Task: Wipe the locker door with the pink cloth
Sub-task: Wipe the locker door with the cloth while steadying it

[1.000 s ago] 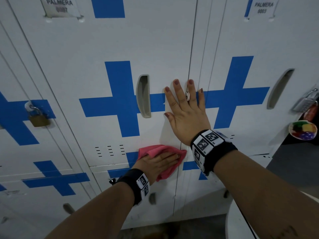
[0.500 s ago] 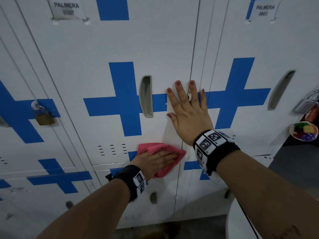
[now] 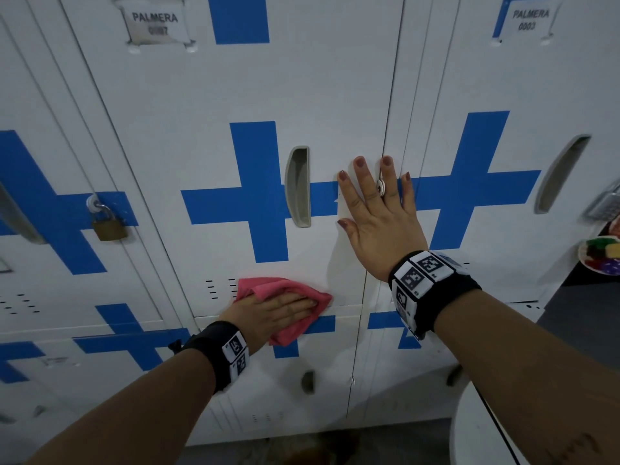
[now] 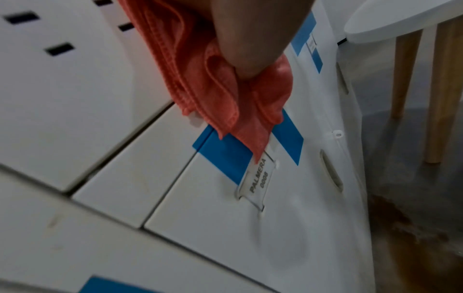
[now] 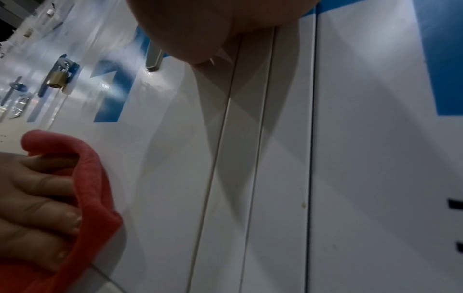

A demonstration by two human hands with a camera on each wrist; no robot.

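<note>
The white locker door (image 3: 318, 95) with a blue cross fills the middle of the head view. A pink cloth (image 3: 268, 286) lies bunched against its bottom edge, just right of the vent slots. My left hand (image 3: 275, 310) presses flat on the cloth with the fingers straight, pointing right. The left wrist view shows the cloth's folds (image 4: 220, 95) hanging below the palm (image 4: 250, 35). The right wrist view has the cloth (image 5: 92, 178) at the lower left. My right hand (image 3: 379, 223) rests flat and spread on the door's right edge beside the grey recessed handle (image 3: 298, 186).
A brass padlock (image 3: 109, 224) hangs on the locker to the left. Another locker row runs below. A white round table (image 3: 486, 431) on wooden legs (image 4: 403, 69) stands at the lower right. A plate of colourful pieces (image 3: 602, 258) sits at the right edge.
My left hand has slid the pink cloth leftward along the door's bottom edge, up to the vent slots. The right hand has stayed flat in place.
</note>
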